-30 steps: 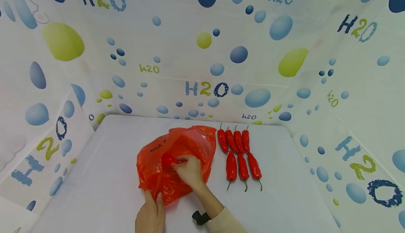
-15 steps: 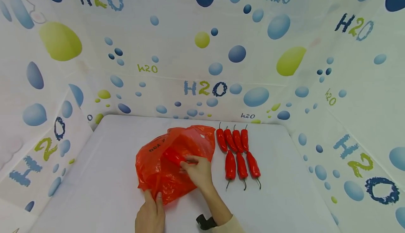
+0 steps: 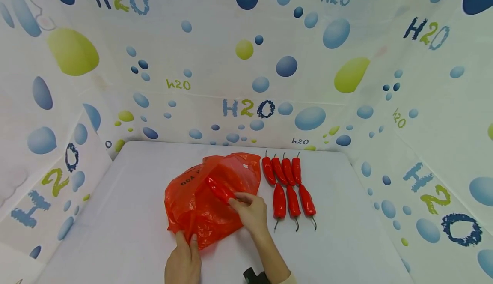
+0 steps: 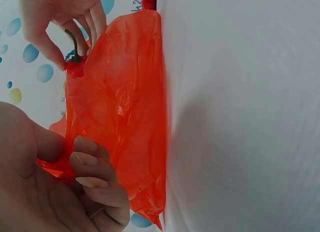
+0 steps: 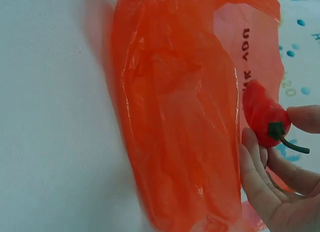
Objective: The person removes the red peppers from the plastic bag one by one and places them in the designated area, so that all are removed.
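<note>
A crumpled orange plastic bag with dark printed letters lies on the white table. My left hand pinches its near edge between thumb and fingers, seen closely in the left wrist view. Over the bag's opening, my right hand holds a red chili pepper by its stem end. In the right wrist view that pepper has a green cap and curved stem, with thumb and fingertips on either side of it. What lies inside the bag is hidden.
Right of the bag, several red chili peppers lie side by side in two rows, the back row's stems pointing away. The white table meets a wall sheet patterned with drops. A black device sits at my right wrist.
My right hand has drawn the chili pepper out of the bag's opening, moving right and slightly nearer, so more of it shows. The left hand keeps its hold on the bag's edge.
</note>
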The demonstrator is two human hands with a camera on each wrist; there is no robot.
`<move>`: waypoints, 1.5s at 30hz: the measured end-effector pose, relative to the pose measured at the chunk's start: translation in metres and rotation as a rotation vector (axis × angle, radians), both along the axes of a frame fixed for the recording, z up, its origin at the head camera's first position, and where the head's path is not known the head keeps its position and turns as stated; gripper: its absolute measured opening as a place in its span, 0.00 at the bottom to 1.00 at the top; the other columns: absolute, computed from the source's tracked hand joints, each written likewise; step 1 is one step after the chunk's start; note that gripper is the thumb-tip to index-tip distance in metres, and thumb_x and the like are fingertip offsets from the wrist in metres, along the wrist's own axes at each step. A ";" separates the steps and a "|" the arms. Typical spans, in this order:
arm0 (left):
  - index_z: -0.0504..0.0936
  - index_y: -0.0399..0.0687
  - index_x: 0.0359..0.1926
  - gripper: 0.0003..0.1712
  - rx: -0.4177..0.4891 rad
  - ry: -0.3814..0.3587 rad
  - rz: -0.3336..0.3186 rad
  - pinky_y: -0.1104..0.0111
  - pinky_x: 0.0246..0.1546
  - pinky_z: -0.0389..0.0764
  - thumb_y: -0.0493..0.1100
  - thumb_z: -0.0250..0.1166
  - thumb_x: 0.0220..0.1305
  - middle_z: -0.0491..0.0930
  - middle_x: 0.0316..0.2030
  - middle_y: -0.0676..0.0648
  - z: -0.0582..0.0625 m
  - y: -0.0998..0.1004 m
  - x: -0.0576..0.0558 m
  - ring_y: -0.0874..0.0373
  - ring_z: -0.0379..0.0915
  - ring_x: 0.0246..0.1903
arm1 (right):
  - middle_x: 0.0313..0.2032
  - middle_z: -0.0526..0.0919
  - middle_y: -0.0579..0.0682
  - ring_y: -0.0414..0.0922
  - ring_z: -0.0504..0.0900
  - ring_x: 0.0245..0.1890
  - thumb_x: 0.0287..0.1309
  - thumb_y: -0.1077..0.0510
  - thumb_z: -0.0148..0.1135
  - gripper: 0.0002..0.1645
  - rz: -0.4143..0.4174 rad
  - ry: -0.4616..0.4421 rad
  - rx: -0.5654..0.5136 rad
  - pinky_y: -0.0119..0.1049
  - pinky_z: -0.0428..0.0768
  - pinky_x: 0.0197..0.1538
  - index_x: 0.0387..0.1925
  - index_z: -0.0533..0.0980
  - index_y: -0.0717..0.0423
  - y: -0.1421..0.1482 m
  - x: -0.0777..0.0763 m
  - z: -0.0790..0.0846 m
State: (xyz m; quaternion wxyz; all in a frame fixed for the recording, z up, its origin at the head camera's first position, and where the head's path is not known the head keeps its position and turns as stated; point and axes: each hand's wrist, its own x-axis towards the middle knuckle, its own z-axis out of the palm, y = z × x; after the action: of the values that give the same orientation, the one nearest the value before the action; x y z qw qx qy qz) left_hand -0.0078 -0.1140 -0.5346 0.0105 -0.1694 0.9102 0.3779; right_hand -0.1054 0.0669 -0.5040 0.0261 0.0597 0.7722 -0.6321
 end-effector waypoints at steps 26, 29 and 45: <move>0.62 0.33 0.51 0.19 0.015 -0.087 -0.008 0.61 0.28 0.71 0.48 0.51 0.83 0.69 0.22 0.46 0.003 0.004 -0.001 0.51 0.69 0.22 | 0.43 0.90 0.51 0.46 0.90 0.42 0.64 0.48 0.74 0.21 -0.185 0.054 -0.069 0.39 0.85 0.50 0.54 0.86 0.54 0.029 0.016 0.006; 0.61 0.33 0.51 0.19 0.018 -0.094 -0.008 0.61 0.28 0.71 0.48 0.51 0.82 0.68 0.22 0.45 0.003 0.004 -0.001 0.51 0.69 0.22 | 0.44 0.90 0.51 0.46 0.90 0.42 0.64 0.49 0.74 0.22 -0.209 0.058 -0.077 0.39 0.85 0.49 0.55 0.86 0.54 0.030 0.016 0.005; 0.62 0.34 0.50 0.19 0.018 -0.083 -0.009 0.61 0.27 0.71 0.48 0.51 0.82 0.68 0.21 0.45 0.001 0.006 -0.002 0.51 0.69 0.21 | 0.45 0.90 0.51 0.47 0.91 0.42 0.64 0.49 0.74 0.21 -0.283 0.087 -0.100 0.40 0.85 0.51 0.55 0.86 0.53 0.043 0.020 0.000</move>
State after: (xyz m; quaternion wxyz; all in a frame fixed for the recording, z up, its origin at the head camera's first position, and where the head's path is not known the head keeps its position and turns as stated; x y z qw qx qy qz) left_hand -0.0101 -0.1082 -0.5337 0.0516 -0.1806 0.9063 0.3786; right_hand -0.0856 0.1100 -0.5041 -0.0939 0.1392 0.7241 -0.6689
